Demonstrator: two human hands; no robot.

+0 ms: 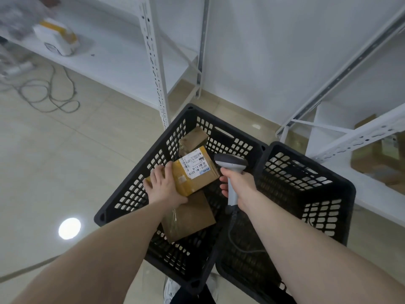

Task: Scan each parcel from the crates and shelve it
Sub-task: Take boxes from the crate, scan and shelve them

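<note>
My left hand (pixel 163 185) grips a brown cardboard parcel (pixel 192 172) with a white shipping label facing up, holding it over the left black crate (pixel 140 185). Two more brown parcels lie in that crate: one (pixel 188 216) under my hand, one (pixel 194 137) at the far side. My right hand (pixel 237 183) holds a grey handheld scanner (pixel 230 165) by its handle, its head just right of the labelled parcel. A cable runs down from the scanner. The right black crate (pixel 306 194) shows no parcels inside.
White metal shelving (pixel 153 58) stands behind the crates on the left, with a white and yellow package (pixel 57 38) on it. A second shelf unit (pixel 359 137) on the right holds brown boxes (pixel 377 159). Loose cables (pixel 48 93) lie on the tiled floor.
</note>
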